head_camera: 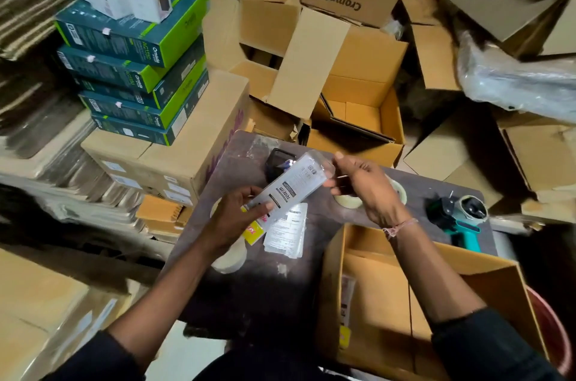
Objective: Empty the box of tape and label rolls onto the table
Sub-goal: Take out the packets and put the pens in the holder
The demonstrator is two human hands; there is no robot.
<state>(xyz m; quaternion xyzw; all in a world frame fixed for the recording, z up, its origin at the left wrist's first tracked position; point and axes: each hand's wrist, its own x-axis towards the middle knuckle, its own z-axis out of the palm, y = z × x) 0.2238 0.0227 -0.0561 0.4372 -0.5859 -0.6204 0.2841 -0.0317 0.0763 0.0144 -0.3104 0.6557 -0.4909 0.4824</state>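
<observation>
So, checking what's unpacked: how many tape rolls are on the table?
2 visible: one tape roll beneath the left forearm, another behind the right hand. More may be hidden.

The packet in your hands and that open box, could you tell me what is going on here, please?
A person holds a clear packet over the table, left hand at its near end, right hand at its far end. The open box sits at the table's near right. Tape rolls and a tape dispenser already lie on the table.
</observation>
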